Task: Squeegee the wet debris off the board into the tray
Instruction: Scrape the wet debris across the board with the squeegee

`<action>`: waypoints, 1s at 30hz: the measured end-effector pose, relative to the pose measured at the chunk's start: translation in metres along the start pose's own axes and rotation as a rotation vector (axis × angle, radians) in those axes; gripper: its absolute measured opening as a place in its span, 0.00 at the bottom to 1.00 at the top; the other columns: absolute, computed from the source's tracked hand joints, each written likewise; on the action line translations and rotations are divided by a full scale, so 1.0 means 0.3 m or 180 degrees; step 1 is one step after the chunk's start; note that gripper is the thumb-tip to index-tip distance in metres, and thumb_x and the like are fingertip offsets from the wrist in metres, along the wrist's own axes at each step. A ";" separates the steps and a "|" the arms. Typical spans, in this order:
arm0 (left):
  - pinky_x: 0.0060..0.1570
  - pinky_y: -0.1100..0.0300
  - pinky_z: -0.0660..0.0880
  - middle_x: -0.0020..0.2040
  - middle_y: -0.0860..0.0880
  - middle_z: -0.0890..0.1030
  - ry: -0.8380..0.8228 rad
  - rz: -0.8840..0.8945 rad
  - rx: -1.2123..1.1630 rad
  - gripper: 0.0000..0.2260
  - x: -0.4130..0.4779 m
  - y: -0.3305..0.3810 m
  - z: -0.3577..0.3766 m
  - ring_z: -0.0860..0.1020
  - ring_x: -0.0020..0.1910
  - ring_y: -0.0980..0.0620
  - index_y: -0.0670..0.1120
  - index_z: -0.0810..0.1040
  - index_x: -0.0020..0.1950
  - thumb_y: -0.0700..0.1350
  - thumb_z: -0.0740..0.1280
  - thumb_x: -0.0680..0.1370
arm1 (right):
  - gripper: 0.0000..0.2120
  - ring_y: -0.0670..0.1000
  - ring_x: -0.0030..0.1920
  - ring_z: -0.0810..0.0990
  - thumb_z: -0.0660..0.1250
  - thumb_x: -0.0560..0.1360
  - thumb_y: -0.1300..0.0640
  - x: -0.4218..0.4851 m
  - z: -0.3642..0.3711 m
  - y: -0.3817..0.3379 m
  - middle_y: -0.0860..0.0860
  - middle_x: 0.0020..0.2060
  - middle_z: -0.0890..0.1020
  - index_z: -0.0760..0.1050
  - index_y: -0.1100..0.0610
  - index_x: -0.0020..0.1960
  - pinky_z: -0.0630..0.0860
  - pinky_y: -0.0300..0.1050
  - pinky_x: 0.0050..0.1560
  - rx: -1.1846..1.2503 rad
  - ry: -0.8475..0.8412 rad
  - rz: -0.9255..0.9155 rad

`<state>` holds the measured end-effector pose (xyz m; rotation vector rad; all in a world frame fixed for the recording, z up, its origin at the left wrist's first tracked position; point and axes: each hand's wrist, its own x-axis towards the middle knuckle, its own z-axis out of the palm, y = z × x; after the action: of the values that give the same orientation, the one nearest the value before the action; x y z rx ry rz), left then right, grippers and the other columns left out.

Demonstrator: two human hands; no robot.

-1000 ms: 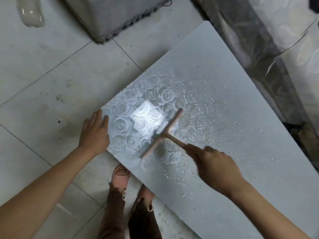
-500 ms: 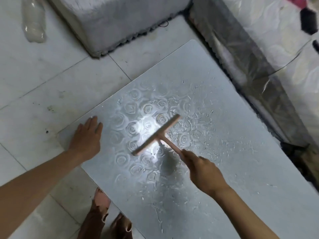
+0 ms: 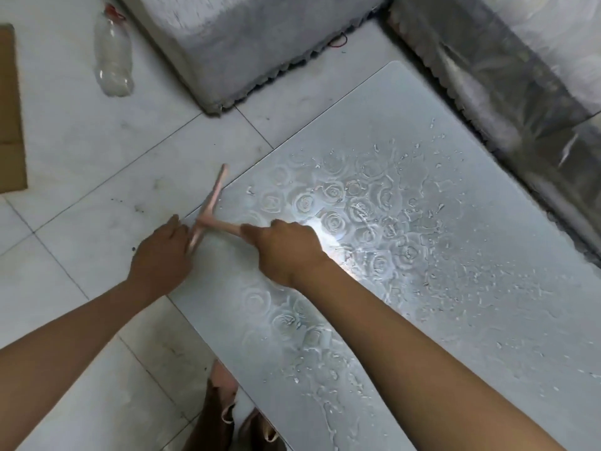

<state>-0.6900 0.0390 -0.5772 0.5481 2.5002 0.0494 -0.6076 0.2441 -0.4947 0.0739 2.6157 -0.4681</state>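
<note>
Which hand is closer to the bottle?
Left. The left hand sits by the board's edge, below the bottle lying on the floor. The right hand grips the squeegee handle farther right, over the board.

We see open floor (image 3: 107,164) left of the board (image 3: 471,255); a grey block (image 3: 247,43) and a plastic-wrapped bulk (image 3: 507,79) crowd its far and right edges.

A plain indoor workroom: white tiled floor (image 3: 97,151), plastic bottle (image 3: 113,56), cardboard (image 3: 9,118), plastic-wrapped padding (image 3: 507,70) alongside.
</note>
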 end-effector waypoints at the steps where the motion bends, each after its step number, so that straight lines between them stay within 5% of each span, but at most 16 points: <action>1: 0.62 0.41 0.68 0.75 0.37 0.60 -0.0059 -0.0049 0.0019 0.23 -0.002 -0.037 0.000 0.67 0.69 0.34 0.36 0.68 0.70 0.37 0.63 0.75 | 0.23 0.61 0.48 0.78 0.59 0.75 0.60 -0.009 0.021 0.003 0.56 0.47 0.76 0.66 0.46 0.68 0.64 0.46 0.40 0.0139 0.0033 0.0073; 8: 0.72 0.47 0.59 0.78 0.41 0.54 -0.0123 -0.0136 -0.0299 0.26 -0.014 -0.165 0.015 0.57 0.76 0.41 0.38 0.57 0.76 0.39 0.59 0.79 | 0.20 0.59 0.45 0.79 0.55 0.80 0.54 -0.308 -0.005 0.122 0.53 0.43 0.79 0.62 0.40 0.70 0.68 0.46 0.38 0.0154 -0.0011 0.0903; 11: 0.71 0.51 0.58 0.78 0.41 0.55 -0.0240 -0.0263 -0.0428 0.26 -0.005 -0.183 0.023 0.57 0.75 0.42 0.39 0.56 0.77 0.39 0.58 0.80 | 0.25 0.56 0.37 0.74 0.55 0.78 0.58 -0.327 -0.071 0.047 0.49 0.34 0.68 0.59 0.41 0.72 0.62 0.46 0.33 -0.0563 0.0044 0.0767; 14: 0.71 0.56 0.58 0.77 0.43 0.60 -0.0456 -0.0546 -0.0917 0.26 -0.006 -0.197 0.021 0.60 0.75 0.44 0.42 0.57 0.77 0.37 0.58 0.79 | 0.30 0.59 0.43 0.78 0.56 0.74 0.62 -0.217 -0.093 -0.115 0.53 0.41 0.70 0.58 0.44 0.74 0.62 0.46 0.37 -0.0372 0.0149 0.0286; 19: 0.68 0.54 0.64 0.71 0.40 0.70 -0.0333 -0.0771 -0.1603 0.19 0.011 -0.232 0.001 0.69 0.69 0.42 0.41 0.70 0.71 0.38 0.58 0.80 | 0.22 0.61 0.51 0.77 0.57 0.75 0.61 0.021 -0.023 -0.300 0.57 0.51 0.72 0.68 0.51 0.68 0.64 0.46 0.42 0.0012 -0.0240 0.0152; 27: 0.69 0.60 0.59 0.74 0.43 0.66 -0.0402 -0.0602 -0.1763 0.24 0.009 -0.262 0.022 0.65 0.72 0.46 0.42 0.67 0.73 0.33 0.57 0.77 | 0.17 0.58 0.51 0.78 0.54 0.79 0.57 -0.206 -0.029 -0.186 0.55 0.50 0.77 0.66 0.48 0.67 0.65 0.46 0.41 -0.0160 -0.0213 0.0782; 30: 0.69 0.60 0.57 0.75 0.42 0.63 -0.0230 -0.0383 -0.1640 0.24 -0.010 -0.248 0.038 0.62 0.74 0.45 0.39 0.64 0.74 0.33 0.57 0.77 | 0.25 0.57 0.50 0.78 0.53 0.77 0.60 -0.234 -0.052 -0.245 0.55 0.50 0.76 0.60 0.45 0.72 0.63 0.46 0.41 -0.0315 -0.0135 0.0664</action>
<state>-0.7093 -0.0311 -0.5964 0.1798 2.3157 0.5961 -0.5623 0.1823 -0.4260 0.2974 2.5495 -0.2643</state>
